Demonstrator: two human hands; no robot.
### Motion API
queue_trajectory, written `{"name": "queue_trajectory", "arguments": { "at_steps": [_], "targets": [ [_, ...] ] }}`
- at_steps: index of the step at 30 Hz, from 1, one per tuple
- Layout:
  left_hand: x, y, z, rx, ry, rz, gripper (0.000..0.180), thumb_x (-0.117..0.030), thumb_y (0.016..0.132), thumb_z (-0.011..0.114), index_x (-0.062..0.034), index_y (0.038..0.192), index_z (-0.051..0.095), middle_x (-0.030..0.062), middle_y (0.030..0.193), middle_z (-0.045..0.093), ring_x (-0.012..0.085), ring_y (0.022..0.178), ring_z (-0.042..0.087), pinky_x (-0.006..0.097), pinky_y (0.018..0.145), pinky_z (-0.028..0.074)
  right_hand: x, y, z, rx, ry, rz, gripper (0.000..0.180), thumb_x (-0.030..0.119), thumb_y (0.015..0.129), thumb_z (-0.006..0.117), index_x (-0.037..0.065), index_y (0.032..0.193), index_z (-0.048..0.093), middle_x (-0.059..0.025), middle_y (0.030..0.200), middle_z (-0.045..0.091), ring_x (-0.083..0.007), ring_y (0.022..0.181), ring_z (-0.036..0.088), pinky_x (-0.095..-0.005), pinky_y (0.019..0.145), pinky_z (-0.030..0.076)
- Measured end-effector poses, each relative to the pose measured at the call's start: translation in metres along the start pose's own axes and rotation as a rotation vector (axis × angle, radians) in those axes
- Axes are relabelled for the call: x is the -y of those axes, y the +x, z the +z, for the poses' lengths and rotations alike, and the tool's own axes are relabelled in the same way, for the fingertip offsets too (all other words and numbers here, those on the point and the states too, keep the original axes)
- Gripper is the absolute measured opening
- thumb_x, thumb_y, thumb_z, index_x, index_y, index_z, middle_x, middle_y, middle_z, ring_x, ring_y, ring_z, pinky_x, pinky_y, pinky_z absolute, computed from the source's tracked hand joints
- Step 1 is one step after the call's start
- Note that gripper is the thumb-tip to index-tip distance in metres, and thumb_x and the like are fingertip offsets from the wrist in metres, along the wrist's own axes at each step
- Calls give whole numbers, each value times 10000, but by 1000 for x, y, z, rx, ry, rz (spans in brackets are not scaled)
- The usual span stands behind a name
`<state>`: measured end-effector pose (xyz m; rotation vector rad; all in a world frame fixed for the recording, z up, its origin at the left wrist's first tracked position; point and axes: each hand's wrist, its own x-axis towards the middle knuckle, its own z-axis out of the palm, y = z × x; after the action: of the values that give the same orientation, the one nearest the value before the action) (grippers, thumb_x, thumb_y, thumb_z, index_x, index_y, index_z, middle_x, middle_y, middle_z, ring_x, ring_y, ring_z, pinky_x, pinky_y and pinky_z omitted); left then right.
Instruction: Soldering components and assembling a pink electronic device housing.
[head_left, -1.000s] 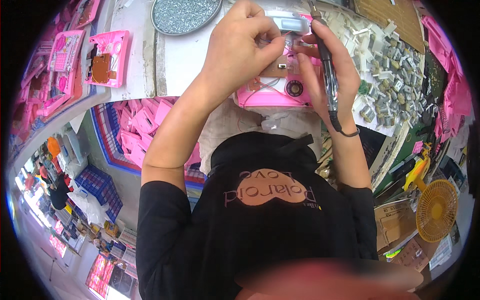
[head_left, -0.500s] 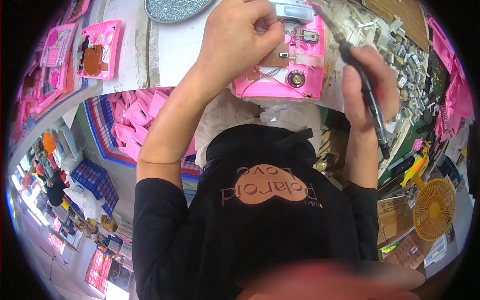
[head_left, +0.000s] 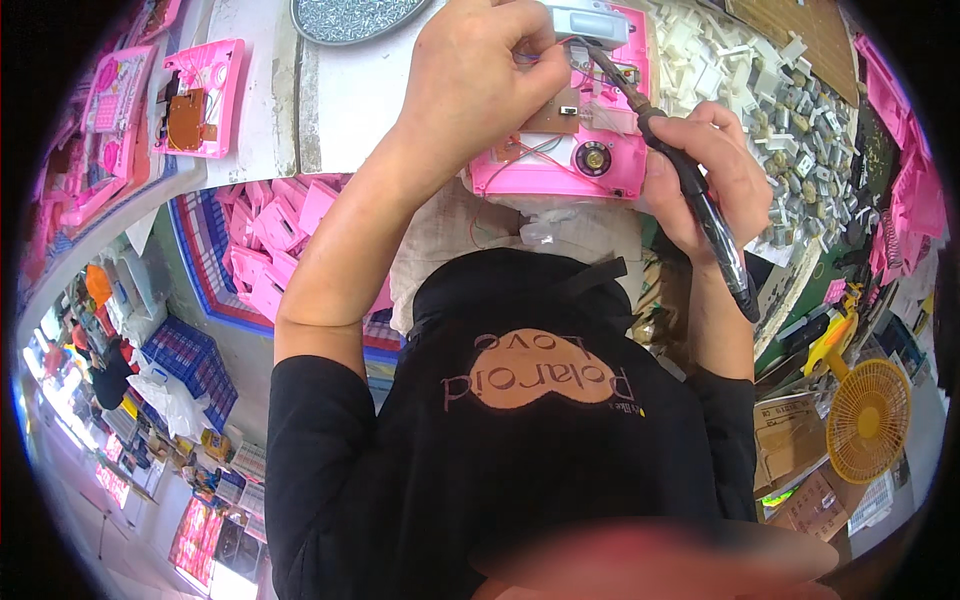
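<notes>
A pink plastic casing [head_left: 622, 178] lies on the bench, holding a brown circuit board [head_left: 548, 121], a round speaker [head_left: 592, 158] and loose thin wires. My left hand [head_left: 475, 80] is over its upper left part, thumb and fingertips pinched on a thin wire [head_left: 527, 56]. A soldering iron [head_left: 700, 190] with a black handle sits between the thumb and fingers of my right hand [head_left: 722, 175]. Its tip points up and left, close to my left fingertips, just below a pale blue-grey block [head_left: 588, 24] at the casing's top. Whether the tip touches anything, I cannot tell.
A round metal dish [head_left: 355, 20] of small screws stands at the far left. White plastic pieces [head_left: 690, 60] and grey metal parts [head_left: 800, 150] are heaped on the right. More pink casings [head_left: 200, 100] lie left, above a basket of pink parts [head_left: 265, 240]. A yellow fan [head_left: 868, 420] stands lower right.
My right hand has brought the soldering iron left, and its tip now lies over the casing's upper part near my left fingertips. My left hand stays pinched in about the same place.
</notes>
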<state>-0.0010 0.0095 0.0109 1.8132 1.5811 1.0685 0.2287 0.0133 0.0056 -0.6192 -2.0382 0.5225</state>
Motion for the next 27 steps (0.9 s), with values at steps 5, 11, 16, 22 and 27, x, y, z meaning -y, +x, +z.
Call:
{"name": "queue_trajectory", "arguments": {
  "at_steps": [5,11,16,22,27],
  "targets": [
    [-2,0,0,-6,-12,-12,132,-31,761,727,8,721,607,108,795,546,223,665,570,332,596,474,-3,1,1,-2,-1,-19,317,-20,740,772,8,1053,725,-70,795,738,-181,586,618,-334,705,516],
    [0,0,1,-6,5,7,137,-35,762,726,8,717,604,111,791,545,225,658,571,337,593,474,-3,0,1,7,-3,-6,313,-10,746,782,11,1054,728,-62,753,708,-186,570,602,-331,695,515],
    [1,0,2,-11,-4,4,139,-35,761,726,9,714,603,111,785,543,226,647,565,339,587,470,-7,-1,2,9,-17,-40,345,-18,717,788,30,1054,734,-31,679,638,-190,548,565,-335,688,512],
    [0,0,2,-17,-30,-17,141,-37,762,727,8,712,603,112,783,542,225,646,568,340,583,471,-8,0,1,46,-43,-74,372,-18,699,783,63,1059,739,-24,640,576,-202,551,532,-343,686,509],
    [1,0,3,-25,-3,11,143,-40,761,729,8,711,603,114,787,545,229,649,572,341,585,475,-5,0,-8,53,9,-11,353,-6,702,775,53,1048,741,-50,660,602,-219,564,531,-352,696,516]
  ]
}}
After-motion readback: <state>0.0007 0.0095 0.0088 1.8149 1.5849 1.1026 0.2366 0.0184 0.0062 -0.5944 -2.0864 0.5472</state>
